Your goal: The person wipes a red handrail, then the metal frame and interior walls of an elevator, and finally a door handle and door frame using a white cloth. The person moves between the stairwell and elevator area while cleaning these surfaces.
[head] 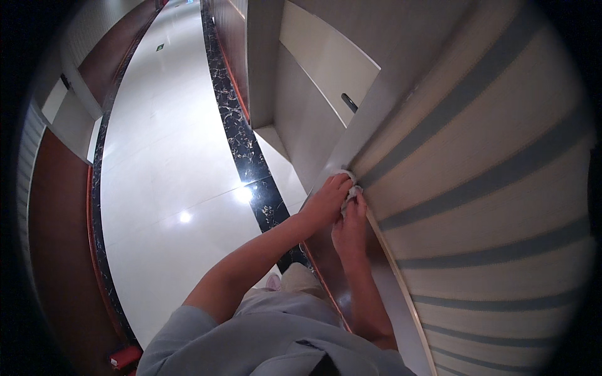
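Both of my hands are close together at the wall, where the end of the light wall moulding (383, 235) meets the grey door frame (362, 134). A crumpled whitish cloth (356, 191) lies between them. My left hand (331, 195) has its fingers bent over the upper part of the cloth. My right hand (352, 218) is just below and to the right, its fingers closed around the lower part. My fingers hide much of the cloth. Above the moulding is striped wall covering (475, 188), and below it a dark red-brown glossy panel (329, 258).
A door with a dark handle (349, 103) is recessed beyond my hands. The glossy white corridor floor (178, 155) has black marbled borders (240, 136). Opposite stand a red-brown wall panel (66, 225) and another door. A red object (125, 358) sits at lower left.
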The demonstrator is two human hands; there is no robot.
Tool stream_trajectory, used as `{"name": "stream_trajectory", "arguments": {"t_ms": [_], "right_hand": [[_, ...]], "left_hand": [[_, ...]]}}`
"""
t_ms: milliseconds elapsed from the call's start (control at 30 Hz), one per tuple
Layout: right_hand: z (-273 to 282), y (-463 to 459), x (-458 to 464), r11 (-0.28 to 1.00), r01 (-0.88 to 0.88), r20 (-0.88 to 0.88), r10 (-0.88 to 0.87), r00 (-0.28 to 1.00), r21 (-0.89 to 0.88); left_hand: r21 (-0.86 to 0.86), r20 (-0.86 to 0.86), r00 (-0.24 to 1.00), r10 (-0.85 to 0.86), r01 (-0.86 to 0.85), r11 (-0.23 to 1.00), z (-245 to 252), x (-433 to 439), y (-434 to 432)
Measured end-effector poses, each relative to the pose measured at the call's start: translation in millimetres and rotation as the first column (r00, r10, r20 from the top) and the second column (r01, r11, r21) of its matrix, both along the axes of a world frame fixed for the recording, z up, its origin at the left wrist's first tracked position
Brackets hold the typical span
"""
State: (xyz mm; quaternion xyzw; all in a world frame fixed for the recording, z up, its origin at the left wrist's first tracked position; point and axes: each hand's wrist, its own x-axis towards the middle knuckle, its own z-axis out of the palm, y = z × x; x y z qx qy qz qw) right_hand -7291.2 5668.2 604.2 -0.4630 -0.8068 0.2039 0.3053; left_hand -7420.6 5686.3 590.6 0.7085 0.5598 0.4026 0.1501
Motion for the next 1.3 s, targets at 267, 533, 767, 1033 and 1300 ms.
{"name": "stream_trajectory", "arguments": {"t_ms": [267,533,767,1033,1300], "right_hand": [[100,22,-46,0.806,0.154,-0.221,-0.029,0.975,0.572],[108,69,-70,0.774,0.008,0.146,-0.129,0.981,0.633],[-5,60,-72,0.996,0.013,0.050,-0.017,0.999,0.091],[-36,71,-115,0.999,0.048,0.237,-0.046,0.970,-0.003],[34,83,-113,0.967,0.069,0.158,-0.110,0.981,0.244]], "left_hand": [[0.412,0.433,0.900,0.054,-0.251,0.876,105,-35,7],[0.357,0.292,0.941,-0.172,0.059,0.932,122,-79,68],[-0.193,0.298,0.914,-0.276,0.340,0.920,2,-107,71],[-0.189,0.404,0.757,-0.513,0.618,0.763,-57,-131,124],[0.044,0.452,0.589,-0.670,0.736,0.676,64,-136,157]]}}
